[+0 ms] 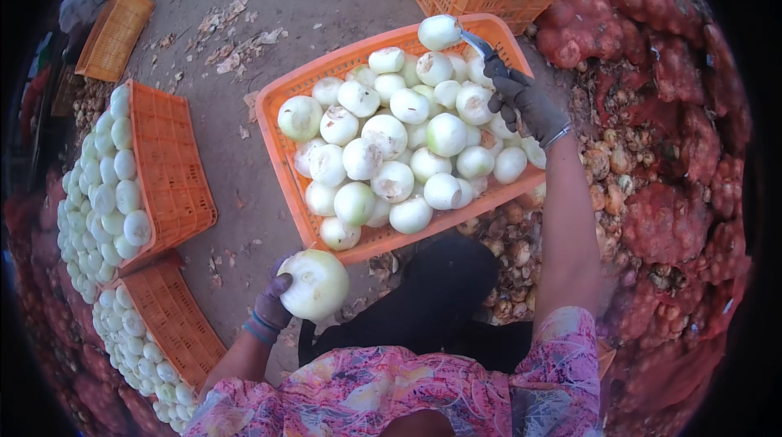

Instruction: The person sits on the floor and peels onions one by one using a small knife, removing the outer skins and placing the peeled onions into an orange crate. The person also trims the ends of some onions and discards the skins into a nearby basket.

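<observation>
In my gloved left hand (pixel 275 299) is a large peeled white onion (pixel 316 284), held close to the near left corner of an orange plastic crate (pixel 278 168). My right hand (pixel 528 101), in a dark glove, grips a knife (pixel 479 46) over the crate's far right part. Against the blade's end is another peeled onion (pixel 440 32), by the far rim; whether it is stuck on the tip I cannot tell. Peeled onions (pixel 386 134) fill the crate in a heap, some with brownish cut ends. The knife's handle is hidden in my fist.
Crates heaped with peeled onions (pixel 107 192) stand at left. Red mesh sacks (pixel 666 223) of onions line the right side, with loose unpeeled onions (pixel 507 254) beside my knee. An orange crate (pixel 476 0) stands beyond. Onion skins (pixel 232 46) litter the floor.
</observation>
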### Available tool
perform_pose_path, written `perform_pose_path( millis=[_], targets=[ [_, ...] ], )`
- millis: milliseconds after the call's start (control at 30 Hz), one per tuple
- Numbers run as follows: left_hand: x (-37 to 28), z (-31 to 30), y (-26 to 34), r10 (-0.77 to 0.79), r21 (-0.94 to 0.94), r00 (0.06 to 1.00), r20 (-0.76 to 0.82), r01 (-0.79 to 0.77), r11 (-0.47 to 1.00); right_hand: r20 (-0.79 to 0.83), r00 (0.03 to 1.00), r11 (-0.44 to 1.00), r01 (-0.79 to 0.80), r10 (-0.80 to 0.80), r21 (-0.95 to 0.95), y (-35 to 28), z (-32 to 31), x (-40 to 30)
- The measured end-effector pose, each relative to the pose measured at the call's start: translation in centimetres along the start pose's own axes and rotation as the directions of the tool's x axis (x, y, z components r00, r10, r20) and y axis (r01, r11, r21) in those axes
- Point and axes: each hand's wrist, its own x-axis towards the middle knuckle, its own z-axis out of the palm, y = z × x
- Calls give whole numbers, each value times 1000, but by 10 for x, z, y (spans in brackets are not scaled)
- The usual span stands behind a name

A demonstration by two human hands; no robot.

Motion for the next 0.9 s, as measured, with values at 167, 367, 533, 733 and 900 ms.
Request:
perform_pose_path(
  millis=[167,367,533,733,900],
  targets=[
    [-5,0,-6,51,2,999,17,-51,999,159,981,990,-92,108,-107,2,19,-79],
    [-2,-4,-7,46,7,998,42,-46,999,247,945,504,324,-214,-801,43,45,-130],
    [-3,-9,-9,66,44,997,40,-67,997,231,971,415,235,-61,-879,3,61,-138],
    [-5,11,2,36,126,996,85,-47,991,217,970,426,244,-113,-871,15,62,-131],
    [-23,20,20,152,99,988,17,-153,983,185,966,440,248,-181,-863,23,66,-137]
  ],
)
